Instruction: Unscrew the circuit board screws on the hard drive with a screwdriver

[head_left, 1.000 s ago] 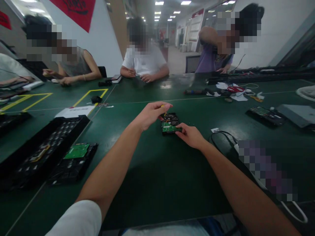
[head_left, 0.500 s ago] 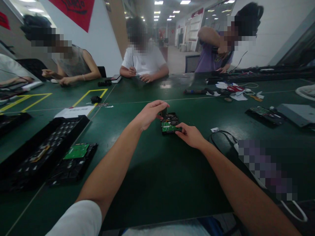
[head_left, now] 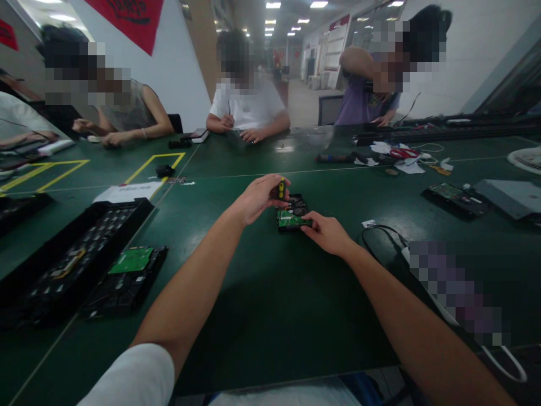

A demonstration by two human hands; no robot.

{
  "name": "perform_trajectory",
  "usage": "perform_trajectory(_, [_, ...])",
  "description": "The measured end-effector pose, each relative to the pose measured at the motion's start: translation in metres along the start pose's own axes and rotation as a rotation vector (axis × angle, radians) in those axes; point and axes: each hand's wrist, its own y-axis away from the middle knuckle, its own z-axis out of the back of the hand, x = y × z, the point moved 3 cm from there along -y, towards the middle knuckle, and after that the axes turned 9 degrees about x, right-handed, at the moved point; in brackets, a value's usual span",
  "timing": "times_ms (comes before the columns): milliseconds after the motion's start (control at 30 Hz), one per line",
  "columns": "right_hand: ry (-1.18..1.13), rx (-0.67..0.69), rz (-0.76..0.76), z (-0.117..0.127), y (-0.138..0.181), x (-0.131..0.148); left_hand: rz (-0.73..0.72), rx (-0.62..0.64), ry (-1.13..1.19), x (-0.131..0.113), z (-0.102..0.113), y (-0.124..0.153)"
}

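Observation:
A hard drive (head_left: 297, 202) with a green circuit board (head_left: 291, 217) lies on the green table in front of me. My right hand (head_left: 323, 229) pinches it at the near right corner. Just above its far left side, my left hand (head_left: 264, 197) is closed around a small black-and-yellow block (head_left: 281, 189). The block's exact kind cannot be made out, and my fingers hide part of it. To the left rests a second hard drive (head_left: 127, 276), its green board facing up.
A long black tray (head_left: 105, 217) stands at the left. On the right are another drive (head_left: 454, 198), a grey metal box (head_left: 509, 197) and a cable (head_left: 382, 227). Several people sit across the table. A black mouse-like object (head_left: 164, 171) lies farther back.
My left hand has turned slightly, and the yellow marks on the block now show. My right hand and the hard drive stay in place.

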Motion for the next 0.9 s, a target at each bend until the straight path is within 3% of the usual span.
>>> perform_trajectory(233, [-0.012, -0.003, 0.003, 0.000, 0.001, 0.001, -0.009, 0.023, -0.141, 0.002, -0.001, -0.001])
perform_trajectory(567, [-0.008, -0.003, 0.002, 0.000, 0.001, 0.001, -0.070, -0.025, -0.663, -0.010, 0.003, 0.004])
perform_trajectory(900, [-0.012, -0.001, -0.004, 0.001, 0.001, 0.002, -0.044, -0.053, -0.708, -0.008, 0.007, 0.003])
